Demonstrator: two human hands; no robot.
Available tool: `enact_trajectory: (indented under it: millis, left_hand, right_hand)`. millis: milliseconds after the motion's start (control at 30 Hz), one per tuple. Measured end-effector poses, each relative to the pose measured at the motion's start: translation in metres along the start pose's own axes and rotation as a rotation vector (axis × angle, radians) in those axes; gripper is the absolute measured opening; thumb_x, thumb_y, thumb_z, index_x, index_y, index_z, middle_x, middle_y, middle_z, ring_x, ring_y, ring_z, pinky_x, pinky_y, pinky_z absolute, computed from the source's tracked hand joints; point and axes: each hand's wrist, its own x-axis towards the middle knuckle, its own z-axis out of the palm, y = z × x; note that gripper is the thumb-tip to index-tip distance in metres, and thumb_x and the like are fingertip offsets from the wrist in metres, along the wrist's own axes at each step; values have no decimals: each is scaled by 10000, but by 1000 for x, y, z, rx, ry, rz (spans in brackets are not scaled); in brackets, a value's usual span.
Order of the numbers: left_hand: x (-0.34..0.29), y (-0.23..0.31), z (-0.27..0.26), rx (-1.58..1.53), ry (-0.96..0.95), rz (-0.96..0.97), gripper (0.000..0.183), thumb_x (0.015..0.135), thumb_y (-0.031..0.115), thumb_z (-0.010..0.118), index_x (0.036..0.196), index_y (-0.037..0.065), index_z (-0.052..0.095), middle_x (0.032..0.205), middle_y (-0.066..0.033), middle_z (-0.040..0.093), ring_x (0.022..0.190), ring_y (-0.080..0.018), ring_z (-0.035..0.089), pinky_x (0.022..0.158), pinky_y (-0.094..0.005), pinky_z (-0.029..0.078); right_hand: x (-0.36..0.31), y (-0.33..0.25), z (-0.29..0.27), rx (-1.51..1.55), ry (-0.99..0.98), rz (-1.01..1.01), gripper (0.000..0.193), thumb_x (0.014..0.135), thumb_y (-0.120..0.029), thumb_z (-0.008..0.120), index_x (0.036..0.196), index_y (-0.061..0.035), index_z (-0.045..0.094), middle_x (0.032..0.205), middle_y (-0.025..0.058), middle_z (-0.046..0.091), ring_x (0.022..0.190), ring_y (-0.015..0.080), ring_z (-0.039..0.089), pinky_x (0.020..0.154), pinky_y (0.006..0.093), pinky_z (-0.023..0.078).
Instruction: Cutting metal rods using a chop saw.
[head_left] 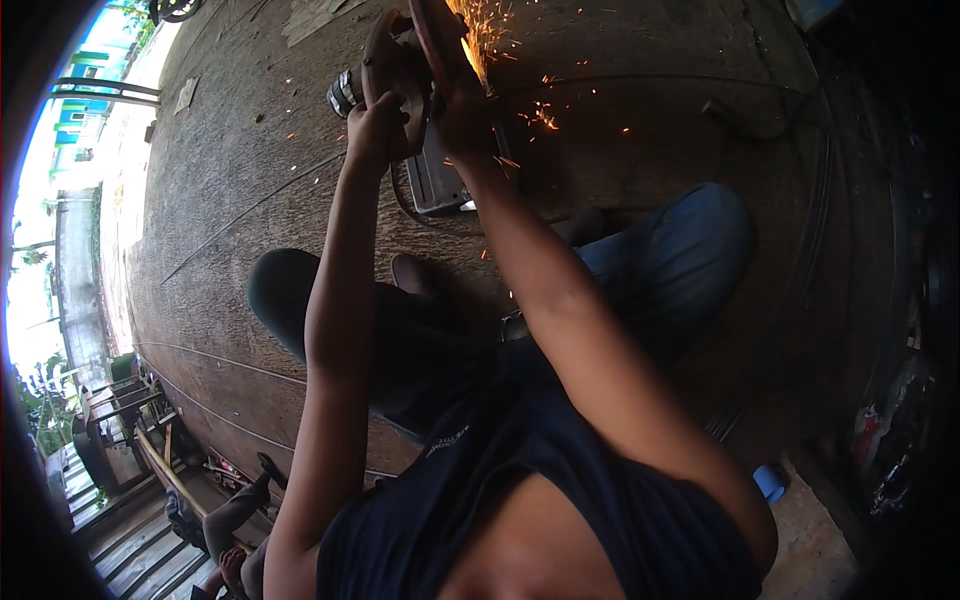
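Note:
Both my arms reach forward to a power saw (392, 62) that looks like a cut-off saw, with a curved brown guard and a grey base (432, 178). My left hand (374, 128) is closed on the near left side of the guard, thumb up. Beside the reddish-brown curved part (432, 42), my right hand (464, 122) is closed in shade; what its fingers grip is hidden. Orange sparks (484, 38) spray from the saw's right side, and some glow on the floor. The cutting point is hidden behind the saw.
My bent knees (690, 235) flank the saw. A cable (402, 200) curls by its base, and long thin rods (250, 208) lie across the rough floor (225, 160). Another person's leg (235, 515) shows at lower left. A blue cylinder (769, 483) stands at lower right.

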Motion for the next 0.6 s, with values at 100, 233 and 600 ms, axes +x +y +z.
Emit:
enact_trajectory:
  millis: [100, 233, 600]
  left_hand:
    - [-5, 3, 4, -8, -1, -12, 341, 724, 206, 679, 931, -54, 607, 767, -110, 619, 650, -180, 619, 559, -298, 491]
    - [-7, 5, 1, -7, 15, -33, 321, 727, 203, 674, 911, -53, 613, 746, -111, 617, 627, -175, 613, 549, -292, 490]
    - [-14, 9, 4, -6, 17, 3, 316, 727, 200, 674, 903, -55, 612, 731, -105, 614, 613, -172, 607, 539, -289, 487]
  right_hand:
    - [-2, 2, -1, 2, -42, 8, 340, 828, -154, 571, 1089, 57, 515, 939, 285, 572, 909, 445, 571, 763, 484, 469]
    - [-3, -9, -7, -47, -152, 127, 347, 826, -151, 573, 1098, 56, 513, 945, 284, 571, 913, 445, 569, 768, 485, 469]
    - [-2, -5, -6, 50, -33, -8, 447, 816, -133, 575, 1200, 69, 468, 990, 298, 571, 951, 456, 562, 817, 477, 465]
